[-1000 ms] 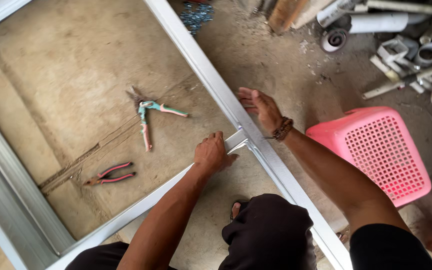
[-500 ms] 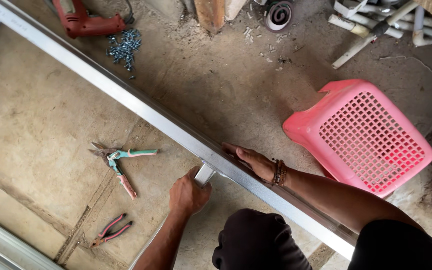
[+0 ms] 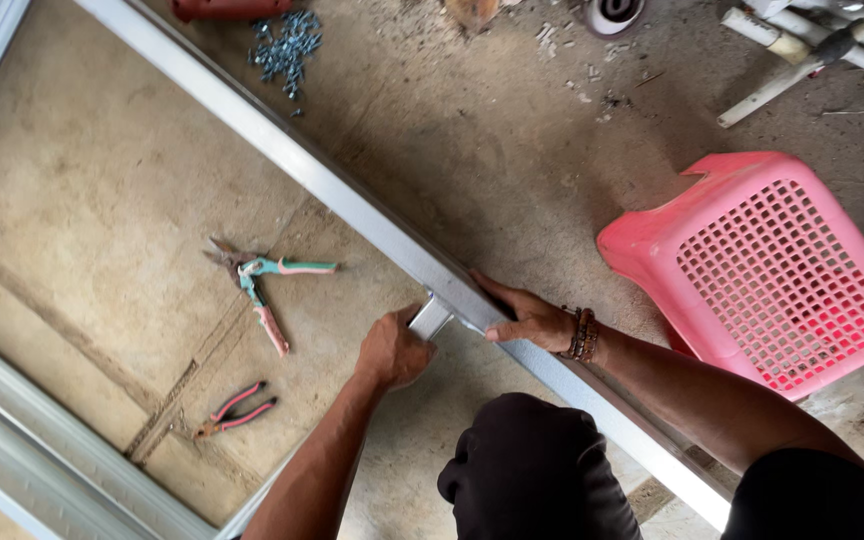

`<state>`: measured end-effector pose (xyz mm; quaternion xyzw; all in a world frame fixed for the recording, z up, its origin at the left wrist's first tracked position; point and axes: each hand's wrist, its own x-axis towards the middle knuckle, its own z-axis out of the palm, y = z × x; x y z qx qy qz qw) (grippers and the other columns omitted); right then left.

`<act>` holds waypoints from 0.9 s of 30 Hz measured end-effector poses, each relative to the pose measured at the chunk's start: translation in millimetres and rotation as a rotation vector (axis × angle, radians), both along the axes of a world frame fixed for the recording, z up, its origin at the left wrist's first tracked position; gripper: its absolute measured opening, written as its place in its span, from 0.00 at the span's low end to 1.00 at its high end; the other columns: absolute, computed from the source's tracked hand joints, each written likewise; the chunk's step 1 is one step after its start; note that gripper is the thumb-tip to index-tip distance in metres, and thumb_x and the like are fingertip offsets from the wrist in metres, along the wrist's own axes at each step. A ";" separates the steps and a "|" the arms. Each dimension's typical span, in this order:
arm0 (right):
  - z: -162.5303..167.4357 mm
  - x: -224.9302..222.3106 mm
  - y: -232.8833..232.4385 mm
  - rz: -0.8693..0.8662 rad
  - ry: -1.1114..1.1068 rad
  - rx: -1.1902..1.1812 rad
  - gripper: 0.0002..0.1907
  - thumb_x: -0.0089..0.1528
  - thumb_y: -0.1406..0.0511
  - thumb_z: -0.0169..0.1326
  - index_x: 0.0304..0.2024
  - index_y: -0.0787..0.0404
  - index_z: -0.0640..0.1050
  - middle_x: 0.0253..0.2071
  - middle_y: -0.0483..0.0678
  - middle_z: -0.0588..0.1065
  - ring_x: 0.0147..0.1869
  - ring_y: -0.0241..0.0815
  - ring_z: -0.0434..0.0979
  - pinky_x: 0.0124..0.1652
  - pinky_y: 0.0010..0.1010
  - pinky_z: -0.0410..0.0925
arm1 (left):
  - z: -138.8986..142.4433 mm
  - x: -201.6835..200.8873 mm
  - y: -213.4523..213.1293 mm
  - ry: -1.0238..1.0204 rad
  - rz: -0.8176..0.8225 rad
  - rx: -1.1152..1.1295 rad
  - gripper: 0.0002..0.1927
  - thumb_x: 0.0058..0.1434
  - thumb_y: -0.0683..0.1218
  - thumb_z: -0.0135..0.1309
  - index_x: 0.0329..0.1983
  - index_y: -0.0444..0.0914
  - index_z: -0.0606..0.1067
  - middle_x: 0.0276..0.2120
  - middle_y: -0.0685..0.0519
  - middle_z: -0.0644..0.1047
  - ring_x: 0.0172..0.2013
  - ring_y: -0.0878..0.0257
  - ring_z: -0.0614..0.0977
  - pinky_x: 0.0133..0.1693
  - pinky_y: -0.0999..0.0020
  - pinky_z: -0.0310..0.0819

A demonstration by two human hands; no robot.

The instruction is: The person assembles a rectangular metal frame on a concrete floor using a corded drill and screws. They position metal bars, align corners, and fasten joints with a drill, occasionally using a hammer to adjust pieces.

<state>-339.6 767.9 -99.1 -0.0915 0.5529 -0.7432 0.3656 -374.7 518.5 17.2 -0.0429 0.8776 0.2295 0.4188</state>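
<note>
Left hand (image 3: 393,350) fisted round cross-piece (image 3: 430,318) end; right hand (image 3: 524,318) flat, fingers together, pressing rail (image 3: 342,195). Likely light, stiff, sharp-edged; best gripped near joint.

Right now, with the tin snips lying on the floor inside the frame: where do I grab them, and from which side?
Take the tin snips by the two handles, not the dark blades at the upper-left end. The handles splay apart, one teal reaching right, one pink reaching down-right. Come from above on the lower-right side, nearest the left hand, and close the fingers around both handles. The bare floor there looks unobstructed.
</note>
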 end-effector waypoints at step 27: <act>10.0 -44.7 -15.2 0.034 -0.169 0.380 0.47 0.66 0.38 0.38 0.72 0.67 0.60 0.76 0.57 0.58 0.81 0.47 0.52 0.73 0.37 0.47 | 49.2 258.3 -453.3 0.517 1.017 -0.784 0.37 0.65 0.65 0.53 0.64 0.32 0.71 0.30 0.42 0.76 0.27 0.55 0.75 0.35 0.55 0.69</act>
